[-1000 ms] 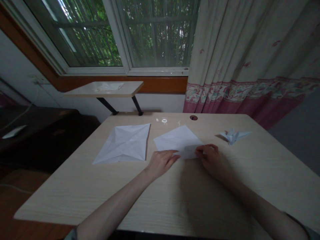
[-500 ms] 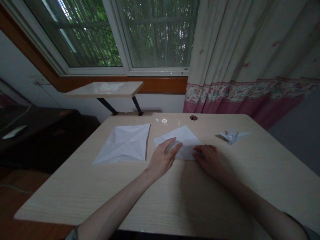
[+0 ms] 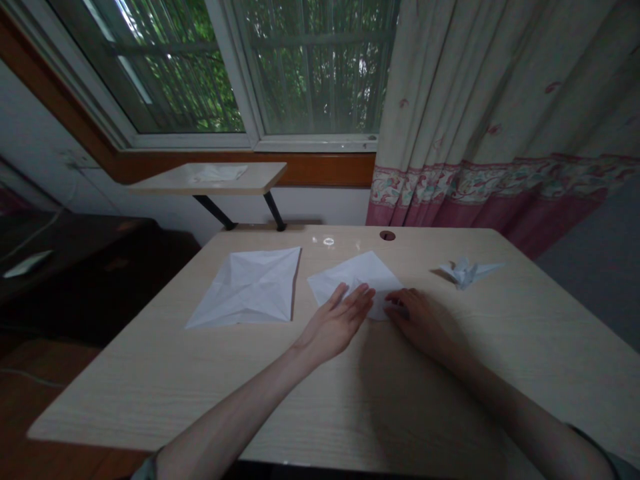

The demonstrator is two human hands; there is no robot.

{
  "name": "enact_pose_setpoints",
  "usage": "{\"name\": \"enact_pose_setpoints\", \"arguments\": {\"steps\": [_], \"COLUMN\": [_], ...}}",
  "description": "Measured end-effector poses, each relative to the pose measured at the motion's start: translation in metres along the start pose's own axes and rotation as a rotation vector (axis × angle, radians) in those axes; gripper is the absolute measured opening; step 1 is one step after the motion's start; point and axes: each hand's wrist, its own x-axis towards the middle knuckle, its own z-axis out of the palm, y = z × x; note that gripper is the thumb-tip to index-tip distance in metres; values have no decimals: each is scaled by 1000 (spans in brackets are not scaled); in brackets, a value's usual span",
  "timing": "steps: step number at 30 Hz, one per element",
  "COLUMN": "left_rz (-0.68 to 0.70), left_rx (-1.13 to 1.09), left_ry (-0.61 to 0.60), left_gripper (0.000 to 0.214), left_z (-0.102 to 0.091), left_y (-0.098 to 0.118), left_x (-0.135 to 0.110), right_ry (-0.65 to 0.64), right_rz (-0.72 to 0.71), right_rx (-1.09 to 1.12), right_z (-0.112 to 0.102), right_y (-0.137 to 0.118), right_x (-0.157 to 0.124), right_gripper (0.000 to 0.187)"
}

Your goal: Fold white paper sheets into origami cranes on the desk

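Note:
A folded piece of white paper [image 3: 370,268] lies on the wooden desk in front of me. My left hand [image 3: 341,322] rests over its lower left part, fingers stretched out and lying flat on the paper. At the paper's lower right edge is my right hand [image 3: 417,319], its fingers curled and the thumb near the index finger, pinching the edge. Its fingertips partly hide that corner. To the left lies a larger creased white sheet [image 3: 250,285]. A folded paper crane [image 3: 465,272] sits at the right.
The desk [image 3: 300,407] has a raised shelf [image 3: 165,181] at the back left, with white paper [image 3: 219,173] on it. A round cable hole [image 3: 387,235] is near the back edge. A curtain [image 3: 450,153] hangs behind, beside a window [image 3: 320,73].
My left hand has slid right and slightly down across the paper, and its fingers have flattened and come together. My right hand and the paper have hardly moved.

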Motion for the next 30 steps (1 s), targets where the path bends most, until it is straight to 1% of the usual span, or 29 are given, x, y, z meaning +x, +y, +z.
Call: {"name": "enact_pose_setpoints", "arguments": {"steps": [5, 9, 16, 23, 26, 30], "left_rz": [59, 54, 50, 59, 67, 63], "left_rx": [-55, -62, -64, -55, -47, -40], "left_ry": [-26, -41, -28, -23, -27, -8], "left_gripper": [37, 35, 29, 33, 32, 31], "left_z": [1, -1, 0, -2, -1, 4], "left_y": [1, 2, 1, 0, -2, -8], "left_x": [0, 1, 2, 1, 0, -1], "right_ry": [-8, 2, 43, -19, -39, -68], "right_rz": [-34, -61, -100, -128, -139, -132], "right_rx": [-13, -28, 4, -56, -79, -148], "right_z": [0, 3, 14, 17, 16, 10], "right_y": [2, 5, 16, 21, 18, 8], "right_x": [1, 0, -3, -6, -6, -5], "right_gripper": [18, 24, 39, 46, 49, 45]}}
